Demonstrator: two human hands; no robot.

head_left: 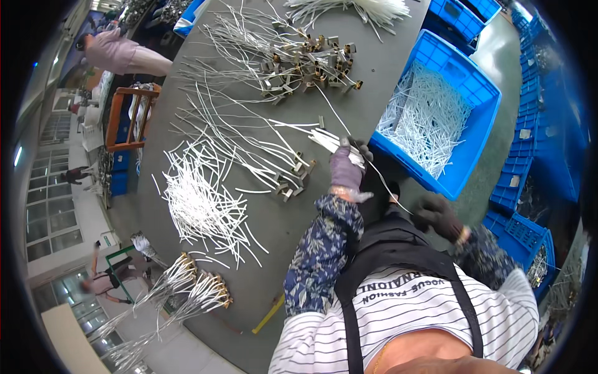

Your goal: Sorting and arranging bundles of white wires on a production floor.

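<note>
My left hand (pixel 346 169), in a pale purple glove, is closed around a small bundle of white tubes (pixel 325 141) over the table's near right edge. From the pile of metal parts with wires (pixel 317 65), a thin white wire (pixel 381 176) passes by the left hand and curves down to my right hand (pixel 436 215). That hand wears a dark glove and is blurred; the wire meets its fingertips. Left of my left hand lies a smaller group of wired metal parts (pixel 291 181). Further left is a heap of loose white tubes (pixel 202 199).
A blue crate (pixel 479 93) filled with white tubes stands against the right edge of the grey table (pixel 268 230). More white strands (pixel 358 11) lie at the far end. Bundled wires (pixel 205 290) hang by the left edge. A person (pixel 118 53) stands beyond the table.
</note>
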